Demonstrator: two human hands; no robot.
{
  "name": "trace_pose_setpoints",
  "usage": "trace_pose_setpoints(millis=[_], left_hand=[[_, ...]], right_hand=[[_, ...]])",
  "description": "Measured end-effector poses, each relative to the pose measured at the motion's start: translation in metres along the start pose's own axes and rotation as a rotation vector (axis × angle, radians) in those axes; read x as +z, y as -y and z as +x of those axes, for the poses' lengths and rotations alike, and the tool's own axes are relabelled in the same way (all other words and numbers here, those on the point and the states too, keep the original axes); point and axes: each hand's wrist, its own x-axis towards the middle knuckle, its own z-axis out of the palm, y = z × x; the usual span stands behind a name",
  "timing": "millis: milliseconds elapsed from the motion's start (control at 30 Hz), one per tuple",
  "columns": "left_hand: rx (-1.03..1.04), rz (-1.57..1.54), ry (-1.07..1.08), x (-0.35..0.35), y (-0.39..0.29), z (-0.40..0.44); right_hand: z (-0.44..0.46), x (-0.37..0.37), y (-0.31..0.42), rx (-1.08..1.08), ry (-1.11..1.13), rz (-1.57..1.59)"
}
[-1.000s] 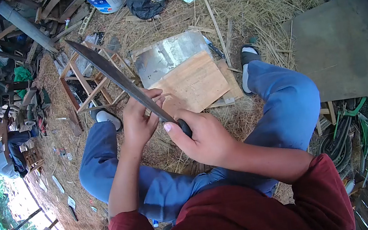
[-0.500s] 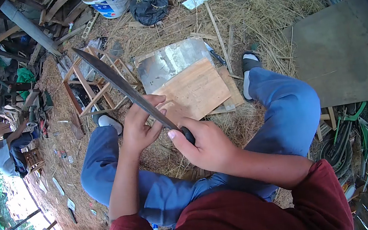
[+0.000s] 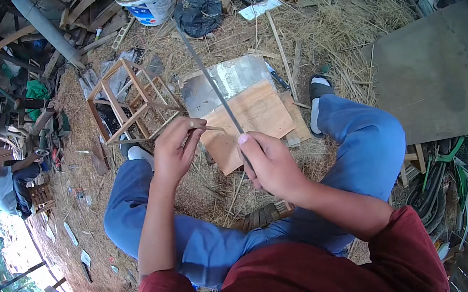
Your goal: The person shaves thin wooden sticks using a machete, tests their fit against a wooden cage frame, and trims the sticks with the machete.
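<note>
My right hand (image 3: 275,167) is wrapped round the handle of a machete. Its long blade (image 3: 208,78) points away from me and is seen nearly edge-on, above the boards on the ground. To the left of the blade, my left hand (image 3: 171,151) pinches a thin wooden stick (image 3: 214,128) whose end points right, toward the machete. Whether stick and blade touch I cannot tell. Beneath both hands lies a light plywood board (image 3: 256,113), partly over a grey metal-like sheet (image 3: 233,75).
A wooden frame (image 3: 116,105) stands by my left foot. A knife (image 3: 278,78) lies beside the sheet. Buckets (image 3: 147,6) and black plastic bags (image 3: 197,15) are at the back. A large flat panel (image 3: 431,73) is at right. Another person (image 3: 8,181) sits far left. Straw covers the ground.
The machete has swung right and turned from showing its flat side to nearly edge-on. My left hand is now clear of the blade, and the stick in its fingers has come into view.
</note>
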Motion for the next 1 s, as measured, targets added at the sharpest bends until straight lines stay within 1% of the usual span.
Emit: trace_pose_setpoints(millis=[33, 100, 167, 267, 300, 367, 433, 533, 567, 700, 733, 800, 833, 900, 933, 1000], left_hand=[[0.010, -0.005, 0.000, -0.001, 0.001, 0.000], [0.039, 0.010, -0.007, 0.000, 0.001, -0.003], [0.065, 0.026, -0.011, 0.001, -0.001, -0.005], [0.089, 0.040, -0.010, 0.001, -0.011, -0.011], [0.072, 0.031, 0.022, 0.001, -0.013, -0.016], [0.055, 0.017, 0.059, 0.003, -0.013, -0.022], [0.148, 0.042, 0.078, 0.004, -0.011, -0.028], [0.192, 0.095, 0.079, 0.004, -0.006, -0.036], [0.227, 0.120, 0.071, 0.005, -0.004, -0.038], [0.217, 0.147, 0.041, 0.004, 0.000, -0.045], [0.200, 0.156, 0.005, 0.004, -0.002, -0.044], [0.181, 0.164, -0.028, 0.004, -0.001, -0.045], [0.183, 0.165, -0.051, 0.004, 0.000, -0.044], [0.185, 0.167, -0.071, 0.006, 0.002, -0.044], [0.166, 0.152, -0.093, 0.007, 0.001, -0.044], [0.141, 0.141, -0.114, 0.009, 0.002, -0.047]], right_hand=[[0.001, -0.001, 0.001, 0.078, 0.005, 0.057], [0.005, 0.000, -0.011, 0.083, 0.010, 0.084], [0.007, 0.002, -0.021, 0.175, 0.030, 0.146], [0.007, 0.008, -0.042, 0.183, 0.073, 0.115], [0.007, 0.011, -0.052, 0.188, 0.068, 0.117], [0.008, 0.018, -0.069, 0.127, 0.118, 0.113], [0.008, 0.020, -0.076, 0.133, 0.138, 0.154], [0.010, 0.019, -0.084, 0.146, 0.179, 0.154], [0.010, 0.017, -0.087, 0.126, 0.199, 0.116], [0.021, 0.016, -0.099, 0.091, 0.245, 0.025], [0.025, 0.015, -0.102, 0.095, 0.246, 0.026], [0.030, 0.015, -0.106, 0.084, 0.172, -0.075], [0.029, 0.014, -0.106, 0.086, 0.170, -0.073], [0.028, 0.013, -0.103, 0.001, 0.142, -0.195], [0.027, 0.015, -0.105, 0.003, 0.143, -0.193], [0.024, 0.017, -0.113, -0.178, 0.097, -0.183]])
